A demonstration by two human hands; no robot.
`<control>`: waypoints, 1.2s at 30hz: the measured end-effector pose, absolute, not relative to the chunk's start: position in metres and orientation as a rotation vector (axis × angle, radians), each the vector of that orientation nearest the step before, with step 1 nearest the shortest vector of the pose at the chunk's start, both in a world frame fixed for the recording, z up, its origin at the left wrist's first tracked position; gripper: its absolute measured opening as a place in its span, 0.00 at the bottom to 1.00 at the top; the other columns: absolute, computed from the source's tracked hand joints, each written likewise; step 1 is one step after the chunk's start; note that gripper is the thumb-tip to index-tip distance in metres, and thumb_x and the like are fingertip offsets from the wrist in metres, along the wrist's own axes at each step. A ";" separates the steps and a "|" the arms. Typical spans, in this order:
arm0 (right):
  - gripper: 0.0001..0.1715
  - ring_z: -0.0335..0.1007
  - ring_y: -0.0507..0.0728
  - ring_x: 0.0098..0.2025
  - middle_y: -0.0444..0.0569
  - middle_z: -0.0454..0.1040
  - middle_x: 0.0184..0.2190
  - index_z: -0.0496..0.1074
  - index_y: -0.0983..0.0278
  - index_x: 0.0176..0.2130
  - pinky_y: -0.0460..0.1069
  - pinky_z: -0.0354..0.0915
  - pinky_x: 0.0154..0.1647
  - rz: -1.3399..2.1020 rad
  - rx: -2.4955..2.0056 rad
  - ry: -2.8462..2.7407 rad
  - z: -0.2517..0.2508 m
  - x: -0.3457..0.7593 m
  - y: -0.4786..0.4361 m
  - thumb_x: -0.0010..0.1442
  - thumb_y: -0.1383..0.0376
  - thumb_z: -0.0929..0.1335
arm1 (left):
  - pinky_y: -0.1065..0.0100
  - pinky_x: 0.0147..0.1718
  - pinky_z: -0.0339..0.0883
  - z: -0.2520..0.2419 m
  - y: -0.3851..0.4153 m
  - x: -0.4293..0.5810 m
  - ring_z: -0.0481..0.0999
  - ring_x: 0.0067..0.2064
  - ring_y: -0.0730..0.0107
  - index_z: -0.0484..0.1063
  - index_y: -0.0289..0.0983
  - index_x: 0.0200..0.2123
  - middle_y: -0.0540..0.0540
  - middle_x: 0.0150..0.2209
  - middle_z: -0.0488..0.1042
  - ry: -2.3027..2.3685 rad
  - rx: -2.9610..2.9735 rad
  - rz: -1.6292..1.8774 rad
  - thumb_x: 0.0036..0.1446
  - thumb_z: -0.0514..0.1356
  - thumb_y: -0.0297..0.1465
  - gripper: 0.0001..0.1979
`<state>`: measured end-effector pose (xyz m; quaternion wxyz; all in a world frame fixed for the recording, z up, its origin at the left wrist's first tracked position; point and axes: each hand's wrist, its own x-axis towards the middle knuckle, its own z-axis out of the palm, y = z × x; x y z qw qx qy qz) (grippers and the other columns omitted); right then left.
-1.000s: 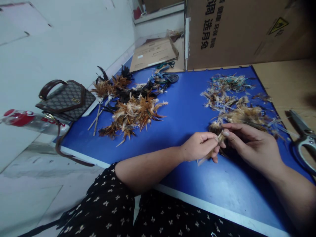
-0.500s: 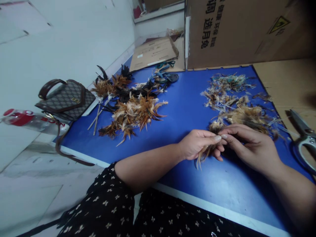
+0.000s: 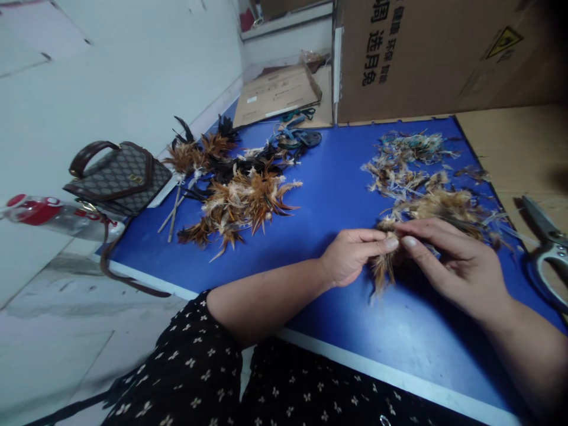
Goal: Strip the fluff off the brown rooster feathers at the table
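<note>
A small bunch of brown feathers point(image 3: 381, 276) hangs tips down over the blue table, pinched between thumb and fingers of my left hand point(image 3: 352, 255). My right hand point(image 3: 464, 266) meets it from the other side, thumb and forefinger closed at the bunch's upper part; the exact contact is partly hidden. Just beyond my hands lies a loose pile of tan feathers point(image 3: 444, 205), with bluish and white feather scraps point(image 3: 412, 145) farther back. To the left rest tied brown and orange feather bunches point(image 3: 244, 198) and darker feathers point(image 3: 222, 168).
Scissors point(image 3: 548, 242) lie on cardboard at the right edge. A handbag point(image 3: 126, 180) and a plastic bottle point(image 3: 57, 219) are at the left. Flat cardboard point(image 3: 279, 92) lies at the back, beside a large upright carton point(image 3: 426, 65). Two thin sticks point(image 3: 176, 207) protrude near the bag.
The feather bunch has turned to hang more straight down and shows more clearly. My left fingers have curled in, and my right thumb has shifted slightly away from the left thumb.
</note>
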<state>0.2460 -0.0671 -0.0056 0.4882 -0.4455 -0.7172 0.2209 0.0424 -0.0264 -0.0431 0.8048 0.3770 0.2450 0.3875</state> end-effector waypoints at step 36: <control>0.26 0.58 0.47 0.20 0.40 0.69 0.22 0.85 0.63 0.38 0.47 0.70 0.27 1.149 -1.197 -0.929 -0.018 0.266 -0.049 0.53 0.46 0.87 | 0.68 0.38 0.60 -0.010 0.009 0.026 0.76 0.36 0.75 0.78 0.35 0.36 0.49 0.36 0.80 0.692 0.380 1.299 0.63 0.75 0.25 0.08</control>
